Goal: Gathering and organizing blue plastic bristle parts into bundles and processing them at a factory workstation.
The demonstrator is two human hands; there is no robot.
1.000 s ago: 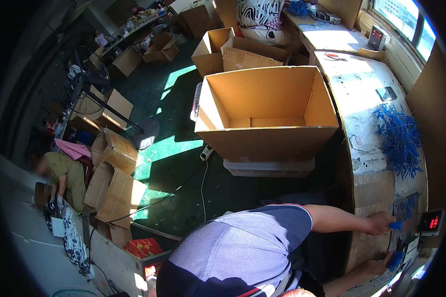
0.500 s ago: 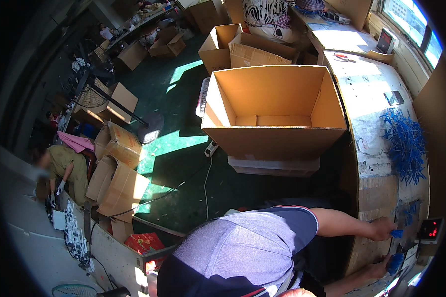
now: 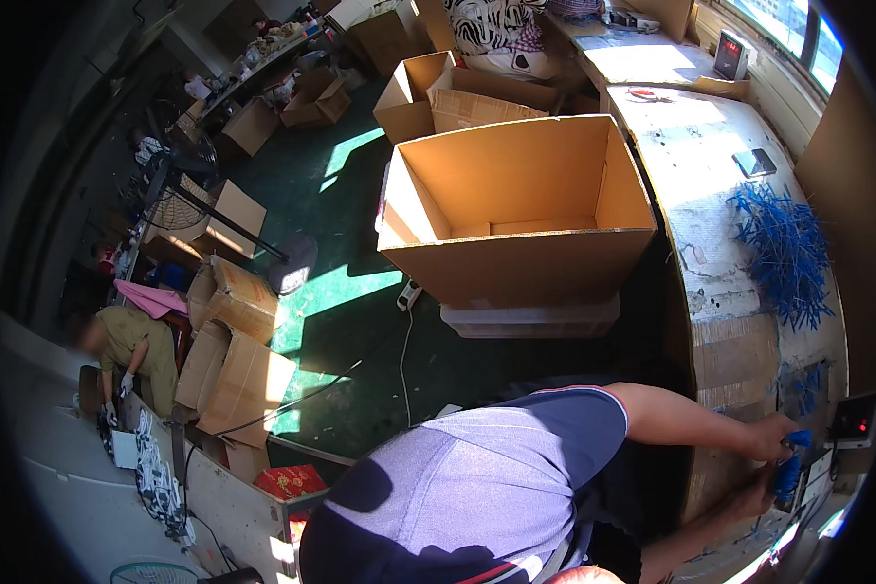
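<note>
My left hand [image 3: 771,438] reaches over the right end of the workbench, fingers closed on blue strands [image 3: 798,439]. Just below it, my right hand [image 3: 752,498] grips a bundle of thin blue strands [image 3: 786,480]. The two hands are close together, and some fingertips are hidden behind the strands and the hands. A small device with a red lit display [image 3: 855,424] stands beyond the bundle. Farther up the bench lies a large loose heap of thin blue strands [image 3: 784,255], with a smaller scatter of strands [image 3: 809,388] nearer my hands.
Left of the workbench [image 3: 672,127] stands a large open carton [image 3: 526,268] on a pale plastic bin [image 3: 530,321]. A phone [image 3: 754,163] and red-handled pliers [image 3: 644,94] lie on the bench. A cable [image 3: 406,365] crosses the green floor. A co-worker [image 3: 141,350] bends over another table.
My left hand has shifted right, toward the display device, and my right hand has moved up closer to it. The view has turned slightly. Fewer red lights show on the display.
</note>
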